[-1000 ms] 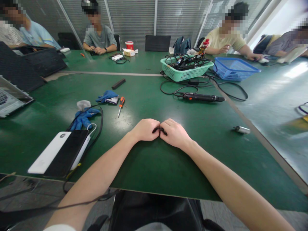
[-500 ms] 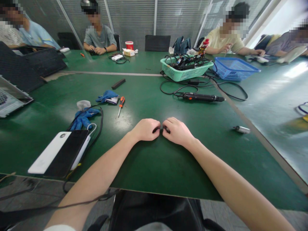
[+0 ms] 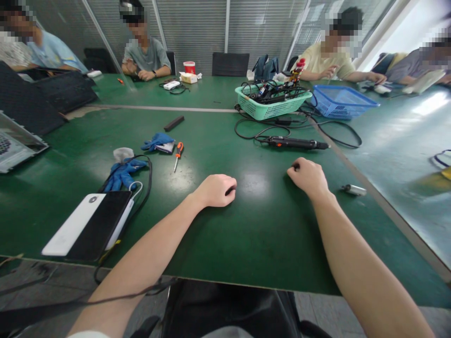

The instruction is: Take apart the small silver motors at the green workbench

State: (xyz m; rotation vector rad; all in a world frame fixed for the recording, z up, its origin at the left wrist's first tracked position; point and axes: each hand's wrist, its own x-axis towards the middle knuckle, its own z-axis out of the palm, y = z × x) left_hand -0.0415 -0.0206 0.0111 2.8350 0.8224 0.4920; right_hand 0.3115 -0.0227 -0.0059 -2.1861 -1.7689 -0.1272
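Note:
My left hand (image 3: 218,190) rests on the green table (image 3: 243,249) in a loose fist. A dark hollow shows between thumb and fingers, and I see nothing in it. My right hand (image 3: 308,176) is also curled into a loose fist, well apart to the right, with a similar dark gap at the thumb. Beyond it lies a black electric screwdriver (image 3: 298,142) with a cable. Right of that hand is a small silver metal cylinder (image 3: 355,189). An orange-handled screwdriver (image 3: 179,152) lies beyond and left of my left hand.
At left are a white-and-black phone-like device (image 3: 95,220), blue gloves (image 3: 123,173) and a cable. A dark bar (image 3: 174,123) lies farther back. A green basket (image 3: 271,110) full of cables and tools stands beside a blue basket (image 3: 347,105). Several people sit around the table.
My right hand has moved right and slightly away from me, parting from my left hand. My left hand has stayed in place. The person opposite has raised a hand.

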